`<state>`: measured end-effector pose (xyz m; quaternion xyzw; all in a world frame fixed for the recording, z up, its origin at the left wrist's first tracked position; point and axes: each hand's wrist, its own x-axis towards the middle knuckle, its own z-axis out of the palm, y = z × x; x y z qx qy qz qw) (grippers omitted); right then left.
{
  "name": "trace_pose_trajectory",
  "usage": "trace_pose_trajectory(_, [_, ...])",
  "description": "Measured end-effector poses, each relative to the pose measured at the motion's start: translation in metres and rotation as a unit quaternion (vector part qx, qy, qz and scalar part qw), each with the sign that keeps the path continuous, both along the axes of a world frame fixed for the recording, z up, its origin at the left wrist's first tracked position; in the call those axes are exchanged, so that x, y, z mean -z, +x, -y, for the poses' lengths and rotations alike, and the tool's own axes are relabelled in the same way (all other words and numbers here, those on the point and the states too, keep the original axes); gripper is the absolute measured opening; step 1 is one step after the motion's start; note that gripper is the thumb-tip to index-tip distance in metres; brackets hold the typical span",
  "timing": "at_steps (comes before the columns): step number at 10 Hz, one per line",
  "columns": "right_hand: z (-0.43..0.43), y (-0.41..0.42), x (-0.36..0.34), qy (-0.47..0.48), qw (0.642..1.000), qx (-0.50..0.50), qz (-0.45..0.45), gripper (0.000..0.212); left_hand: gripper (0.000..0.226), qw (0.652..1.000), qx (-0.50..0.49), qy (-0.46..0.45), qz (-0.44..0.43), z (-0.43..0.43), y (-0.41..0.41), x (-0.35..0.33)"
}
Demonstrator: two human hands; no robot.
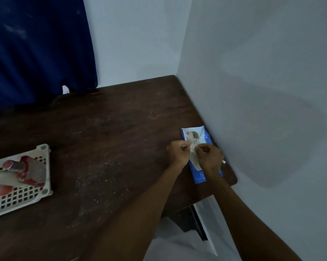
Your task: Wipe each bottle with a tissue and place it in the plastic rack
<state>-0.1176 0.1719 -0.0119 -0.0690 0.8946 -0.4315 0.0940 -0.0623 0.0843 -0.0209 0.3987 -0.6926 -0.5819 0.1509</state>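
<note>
The 2 hands work at the right edge of the table (112, 138), close to the wall. The left hand (177, 152) and the right hand (210, 157) are both curled, and each one pinches a side of the white tissue (193, 150), which is crumpled between them just above the blue tissue pack (198, 178). The pack lies flat on the table under the hands.

The plastic rack (47, 166) stands well apart, at the left edge of the view. Bottles (14, 165) lie in it on their sides; how many I cannot tell, because they are blurred. No bottle outside the rack is in view.

I judge that the step is to take 1 tissue from the pack. To do it well, 1 hand should press the pack down while the other draws the sheet slowly and straight, so it does not tear. Then open it flat before wiping.
</note>
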Motion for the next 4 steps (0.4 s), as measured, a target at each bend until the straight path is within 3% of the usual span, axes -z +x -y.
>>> trace_pose_trajectory(2, [-0.012,-0.004,0.009,0.044,0.999,-0.009,-0.011,0.017,0.030,0.997,0.053,-0.046,0.043,-0.009,0.001,0.005])
trace_pose_trajectory(4, [0.006,-0.002,-0.010,0.021,0.993,-0.068,-0.097,0.013,0.029,0.991,0.017,-0.109,0.069,0.034,0.029,-0.014])
